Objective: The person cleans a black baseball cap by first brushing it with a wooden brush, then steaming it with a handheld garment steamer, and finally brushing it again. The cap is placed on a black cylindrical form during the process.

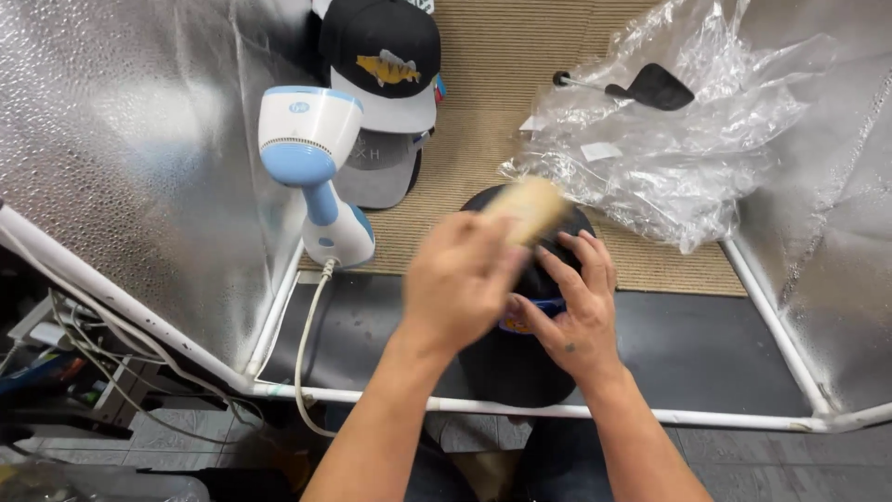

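The person is brushing a dark cap (pixel 516 358) that sits at the centre of the view, low on the dark mat (pixel 706 349) of a small light tent, its crown toward twelve o'clock and its brim toward six. The left hand (pixel 460 284) is closed around a pale wooden brush (pixel 530 206); the brush is blurred, so it appears to be mid-stroke across the crown. The right hand (pixel 571 311) lies spread and open over the front panel, fingers pressing down to steady the cap, gripping nothing.

At ten o'clock from the cap stands a white-and-blue handheld steamer (pixel 311 167), its cord (pixel 307 353) trailing down over the white frame tube (pixel 650 414). At eleven o'clock, stacked caps (pixel 386 88) rest on the woven tan mat (pixel 502 84), the top one black and white with a yellow fish patch. At one to two o'clock lies a crumpled clear plastic bag (pixel 669 130) with a small black tool (pixel 650 85) beyond it.

The cleaning step looks to be under way. The next stroke likely calls for firm holding pressure from the right hand while the brush sweeps clear of its fingers.
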